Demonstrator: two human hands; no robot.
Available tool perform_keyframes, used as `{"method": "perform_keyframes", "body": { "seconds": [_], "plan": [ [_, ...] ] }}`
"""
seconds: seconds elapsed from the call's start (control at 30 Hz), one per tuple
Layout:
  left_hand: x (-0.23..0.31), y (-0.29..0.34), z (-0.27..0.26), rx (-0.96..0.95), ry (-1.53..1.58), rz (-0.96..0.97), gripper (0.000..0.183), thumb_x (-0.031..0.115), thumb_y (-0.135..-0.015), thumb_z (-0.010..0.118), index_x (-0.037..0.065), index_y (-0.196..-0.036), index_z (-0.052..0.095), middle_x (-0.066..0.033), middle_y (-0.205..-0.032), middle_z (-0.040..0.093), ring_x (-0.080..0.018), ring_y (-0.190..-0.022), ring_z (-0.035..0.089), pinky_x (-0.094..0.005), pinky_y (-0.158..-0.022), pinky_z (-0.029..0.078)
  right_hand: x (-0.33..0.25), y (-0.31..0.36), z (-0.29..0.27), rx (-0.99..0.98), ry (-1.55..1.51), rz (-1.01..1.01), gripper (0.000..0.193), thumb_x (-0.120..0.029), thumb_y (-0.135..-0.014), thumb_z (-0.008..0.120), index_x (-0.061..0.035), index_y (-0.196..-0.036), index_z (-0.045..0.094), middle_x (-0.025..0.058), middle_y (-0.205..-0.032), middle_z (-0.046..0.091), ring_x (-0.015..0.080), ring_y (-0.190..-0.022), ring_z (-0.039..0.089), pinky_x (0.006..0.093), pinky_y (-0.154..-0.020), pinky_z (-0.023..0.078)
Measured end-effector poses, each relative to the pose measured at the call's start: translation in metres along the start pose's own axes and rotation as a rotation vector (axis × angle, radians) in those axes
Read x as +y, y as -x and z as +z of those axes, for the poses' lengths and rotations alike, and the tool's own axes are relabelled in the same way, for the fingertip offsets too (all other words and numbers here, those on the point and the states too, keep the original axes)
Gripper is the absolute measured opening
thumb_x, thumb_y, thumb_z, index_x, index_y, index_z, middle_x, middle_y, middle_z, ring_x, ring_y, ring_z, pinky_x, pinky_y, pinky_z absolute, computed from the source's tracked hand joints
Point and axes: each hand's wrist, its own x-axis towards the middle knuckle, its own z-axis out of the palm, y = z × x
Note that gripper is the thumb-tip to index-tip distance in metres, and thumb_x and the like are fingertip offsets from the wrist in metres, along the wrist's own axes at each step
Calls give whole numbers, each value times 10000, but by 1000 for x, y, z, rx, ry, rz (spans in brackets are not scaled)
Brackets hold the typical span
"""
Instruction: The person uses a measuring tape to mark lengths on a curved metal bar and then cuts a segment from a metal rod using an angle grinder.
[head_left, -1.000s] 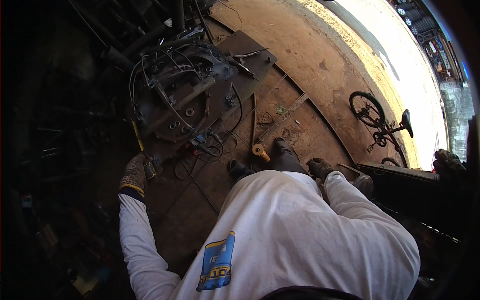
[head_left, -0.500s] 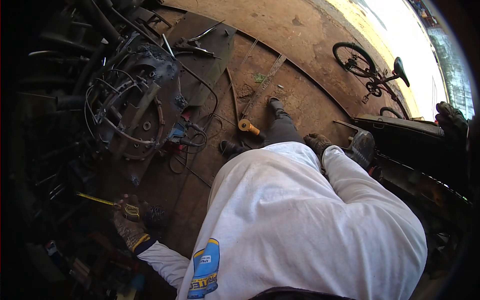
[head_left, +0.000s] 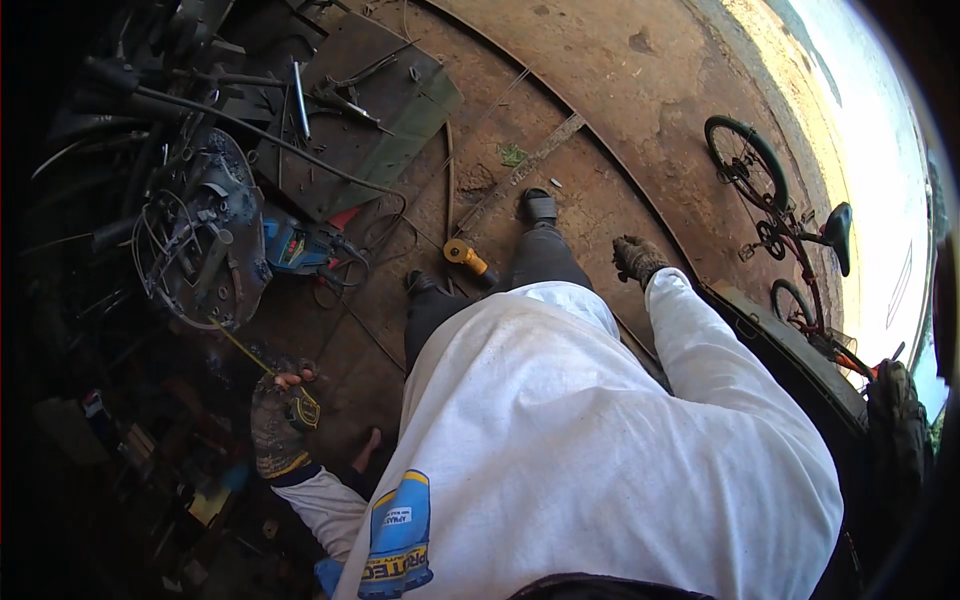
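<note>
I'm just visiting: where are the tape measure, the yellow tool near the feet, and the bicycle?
Tape measure (head_left: 304, 409): head view, on its case.
Yellow tool (head_left: 471, 261): head view, on the middle of its body.
Bicycle (head_left: 770, 240): head view, on the round chainwheel by the pedals.

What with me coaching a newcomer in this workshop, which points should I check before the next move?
1. Tape measure held in the left hand: ok.
2. Yellow blade drawn out toward the metal plate: ok.
3. Blade's end hooked on the plate's edge: cannot tell, too small.
4. Right hand free: ok, nothing shows in it.
5. Floor between the shoes free of tools: not ok, a yellow power tool lies there.
6. Blue tool beside the plate switched off: cannot tell.
</note>
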Motion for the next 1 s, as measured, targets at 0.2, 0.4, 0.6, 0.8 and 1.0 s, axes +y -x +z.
{"method": "perform_keyframes", "body": {
  "seconds": [0.2, 0.4, 0.6, 0.8, 1.0],
  "plan": [
    [-56, -3, 83, 54, -325, -80, 177, 251, -963, 646, 92, -1041, 637, -83, -1006, 627, -307, -1094, 614, -531, -1011, 491, -26, -45, -114, 34, -94, -27, 369, -293, -983, 637, -22, -1229, 594, 100, -821, 634, 212, -602, 593, 388, -464, 478],
    [-65, 11, 139, 2, -626, -16, 532, 46, -693, 721, 35, -1210, 593, -105, -1171, 631, -233, -1145, 619, -370, -1024, 475, -1, -51, -146, 21, 71, 66, 400, -332, -987, 614, -24, -1242, 598, 101, -844, 646, 213, -654, 612, 388, -504, 503],
    [-113, -13, 155, 192, -484, -466, 222, 135, -843, 644, 63, -1052, 660, -117, -974, 700, -240, -960, 697, -371, -878, 547, 2, -39, -124, -90, 247, 70, 361, -338, -991, 593, -24, -1167, 627, 93, -864, 652, 228, -714, 633, 416, -582, 539],
    [-212, -20, 105, -124, -736, -336, 220, 198, -865, 737, 70, -1033, 673, -105, -1010, 707, -243, -917, 707, -412, -816, 583, -35, -37, -113, -59, 363, -8, 425, -335, -980, 617, -5, -1247, 623, 97, -840, 652, 199, -694, 626, 367, -551, 527],
    [-274, -31, 132, 222, 125, -935, 465, 179, -655, 893, 69, -1045, 665, -132, -1071, 705, -313, -979, 694, -426, -866, 566, -44, -53, -131, -117, 441, -62, 363, -303, -981, 616, -26, -1216, 601, 100, -841, 650, 225, -660, 621, 419, -513, 498]
  ]
}}
